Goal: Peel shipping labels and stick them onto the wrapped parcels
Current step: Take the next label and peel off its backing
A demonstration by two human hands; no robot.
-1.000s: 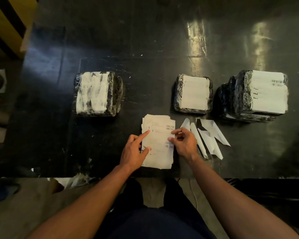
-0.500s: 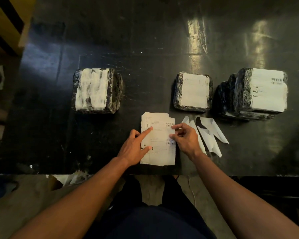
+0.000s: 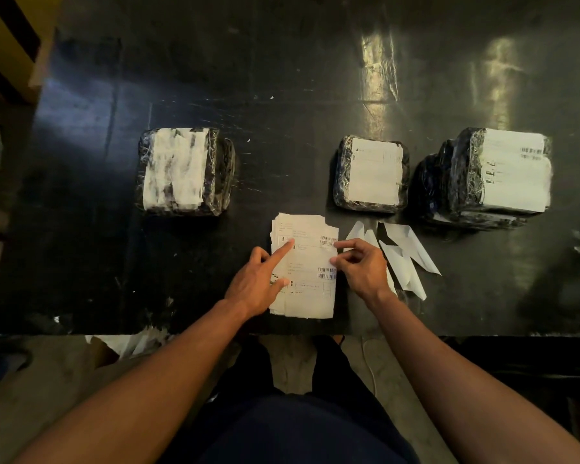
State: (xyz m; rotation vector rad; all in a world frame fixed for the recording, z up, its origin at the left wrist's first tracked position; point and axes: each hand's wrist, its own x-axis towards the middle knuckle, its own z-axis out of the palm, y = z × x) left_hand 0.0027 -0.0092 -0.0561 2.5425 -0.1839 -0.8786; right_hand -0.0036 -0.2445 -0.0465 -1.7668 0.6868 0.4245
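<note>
Your left hand (image 3: pixel 258 283) presses the label stack (image 3: pixel 303 266) flat with straight fingers, steadying it. Your right hand (image 3: pixel 360 267) pinches the top label's edge, apparently to start peeling.

Left hand (image 3: pixel 256 283) pressing label stack (image 3: pixel 310 272); right hand (image 3: pixel 360 267) pinching its edge; three wrapped parcels (image 3: pixel 371 174) beyond

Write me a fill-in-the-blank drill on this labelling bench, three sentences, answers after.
1. The left hand presses the label stack with a straight ____ finger.
2. The right hand pinches the stack's ____ edge.
3. The peeled backing strips lie to the ____ of the stack, in front of the middle parcel.

Answers: index; right; right
</note>
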